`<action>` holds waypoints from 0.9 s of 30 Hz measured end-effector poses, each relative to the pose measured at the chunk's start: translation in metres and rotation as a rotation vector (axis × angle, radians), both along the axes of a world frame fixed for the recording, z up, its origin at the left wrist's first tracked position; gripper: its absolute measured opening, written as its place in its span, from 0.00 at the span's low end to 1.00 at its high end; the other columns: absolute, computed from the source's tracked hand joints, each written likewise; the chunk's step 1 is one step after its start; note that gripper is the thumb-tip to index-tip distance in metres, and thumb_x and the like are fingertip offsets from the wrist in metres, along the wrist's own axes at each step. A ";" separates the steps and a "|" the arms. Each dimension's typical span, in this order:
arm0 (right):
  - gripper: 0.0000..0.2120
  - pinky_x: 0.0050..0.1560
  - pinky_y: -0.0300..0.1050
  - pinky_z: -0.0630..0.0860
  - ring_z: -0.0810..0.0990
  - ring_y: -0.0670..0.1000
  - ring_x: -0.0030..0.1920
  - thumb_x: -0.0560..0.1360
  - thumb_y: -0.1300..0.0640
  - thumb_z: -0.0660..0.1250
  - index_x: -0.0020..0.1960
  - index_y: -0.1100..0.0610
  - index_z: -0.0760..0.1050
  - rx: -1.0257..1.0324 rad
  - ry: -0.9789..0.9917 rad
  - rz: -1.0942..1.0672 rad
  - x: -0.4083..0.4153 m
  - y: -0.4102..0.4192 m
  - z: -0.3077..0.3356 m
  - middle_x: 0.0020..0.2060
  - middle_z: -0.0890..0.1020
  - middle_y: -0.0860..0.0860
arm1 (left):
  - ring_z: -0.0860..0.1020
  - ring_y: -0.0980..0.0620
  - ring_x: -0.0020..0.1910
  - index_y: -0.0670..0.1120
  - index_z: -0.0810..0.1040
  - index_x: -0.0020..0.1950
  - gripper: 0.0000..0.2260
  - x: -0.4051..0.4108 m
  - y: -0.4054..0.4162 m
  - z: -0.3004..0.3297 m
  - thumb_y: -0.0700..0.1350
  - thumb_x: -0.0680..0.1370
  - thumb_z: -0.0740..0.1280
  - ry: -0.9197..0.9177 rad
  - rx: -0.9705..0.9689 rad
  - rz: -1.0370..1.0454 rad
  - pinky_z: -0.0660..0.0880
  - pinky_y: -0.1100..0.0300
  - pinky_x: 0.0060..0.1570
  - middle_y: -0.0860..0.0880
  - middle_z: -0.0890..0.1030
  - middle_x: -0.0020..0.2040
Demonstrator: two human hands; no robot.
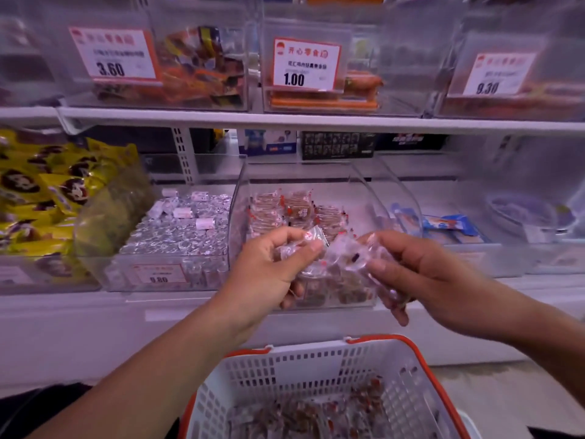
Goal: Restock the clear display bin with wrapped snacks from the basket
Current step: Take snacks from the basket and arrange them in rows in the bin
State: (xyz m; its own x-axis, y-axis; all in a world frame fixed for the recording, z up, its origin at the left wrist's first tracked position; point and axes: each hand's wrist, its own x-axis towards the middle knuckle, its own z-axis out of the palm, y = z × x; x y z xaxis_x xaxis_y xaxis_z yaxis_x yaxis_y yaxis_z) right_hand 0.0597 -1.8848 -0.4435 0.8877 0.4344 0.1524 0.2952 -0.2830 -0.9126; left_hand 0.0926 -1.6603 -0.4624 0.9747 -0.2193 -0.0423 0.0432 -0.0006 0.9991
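Snacks [316,267] hang pinched in both hands — left hand [269,270], right hand [408,267] — directly before the bin [304,185], just beyond the fingertips; more lie in the basket [316,359] below.

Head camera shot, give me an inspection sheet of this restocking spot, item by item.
Surface: white shelf carrying clear bins.
Job's things: clear display bin partly filled with wrapped snacks; more lie in the white basket below.
Clutter: silver candies, yellow packets, blue packs in neighbouring bins.
Grippers: left hand and right hand each hold wrapped snacks in front of the bin.
Cables: nothing seen.
Surroundings: upper-shelf bins with price cards.
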 end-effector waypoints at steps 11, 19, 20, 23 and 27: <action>0.31 0.35 0.45 0.78 0.79 0.46 0.35 0.55 0.32 0.73 0.53 0.45 0.75 -0.313 -0.414 -0.431 0.005 0.017 -0.009 0.37 0.79 0.44 | 0.81 0.53 0.37 0.50 0.83 0.52 0.12 -0.006 -0.024 -0.006 0.53 0.72 0.67 0.127 -0.239 -0.244 0.79 0.59 0.35 0.47 0.85 0.47; 0.41 0.70 0.35 0.60 0.66 0.47 0.70 0.71 0.38 0.65 0.77 0.56 0.58 -0.416 -0.508 -0.339 0.001 0.030 -0.026 0.69 0.67 0.48 | 0.77 0.54 0.37 0.51 0.77 0.56 0.09 -0.004 -0.020 -0.019 0.51 0.77 0.68 -0.039 -0.189 -0.282 0.75 0.57 0.38 0.49 0.82 0.46; 0.41 0.72 0.35 0.58 0.64 0.48 0.72 0.73 0.41 0.65 0.78 0.57 0.53 -0.408 -0.492 -0.291 0.000 0.032 -0.027 0.72 0.65 0.50 | 0.76 0.54 0.35 0.52 0.77 0.55 0.08 -0.004 -0.021 -0.021 0.52 0.77 0.68 -0.025 -0.199 -0.274 0.74 0.58 0.36 0.49 0.81 0.44; 0.40 0.73 0.41 0.59 0.64 0.49 0.73 0.76 0.46 0.64 0.79 0.57 0.47 -0.396 -0.442 -0.191 -0.001 0.036 -0.028 0.74 0.62 0.50 | 0.74 0.52 0.31 0.55 0.77 0.46 0.05 -0.002 -0.026 -0.026 0.54 0.74 0.65 0.012 -0.224 -0.217 0.71 0.57 0.32 0.47 0.80 0.39; 0.36 0.72 0.35 0.60 0.65 0.46 0.72 0.78 0.51 0.65 0.79 0.57 0.50 -0.431 -0.431 -0.167 0.001 0.029 -0.023 0.71 0.66 0.50 | 0.76 0.48 0.37 0.59 0.76 0.40 0.09 0.000 -0.031 -0.028 0.63 0.68 0.66 -0.004 -0.239 -0.148 0.70 0.54 0.36 0.44 0.81 0.43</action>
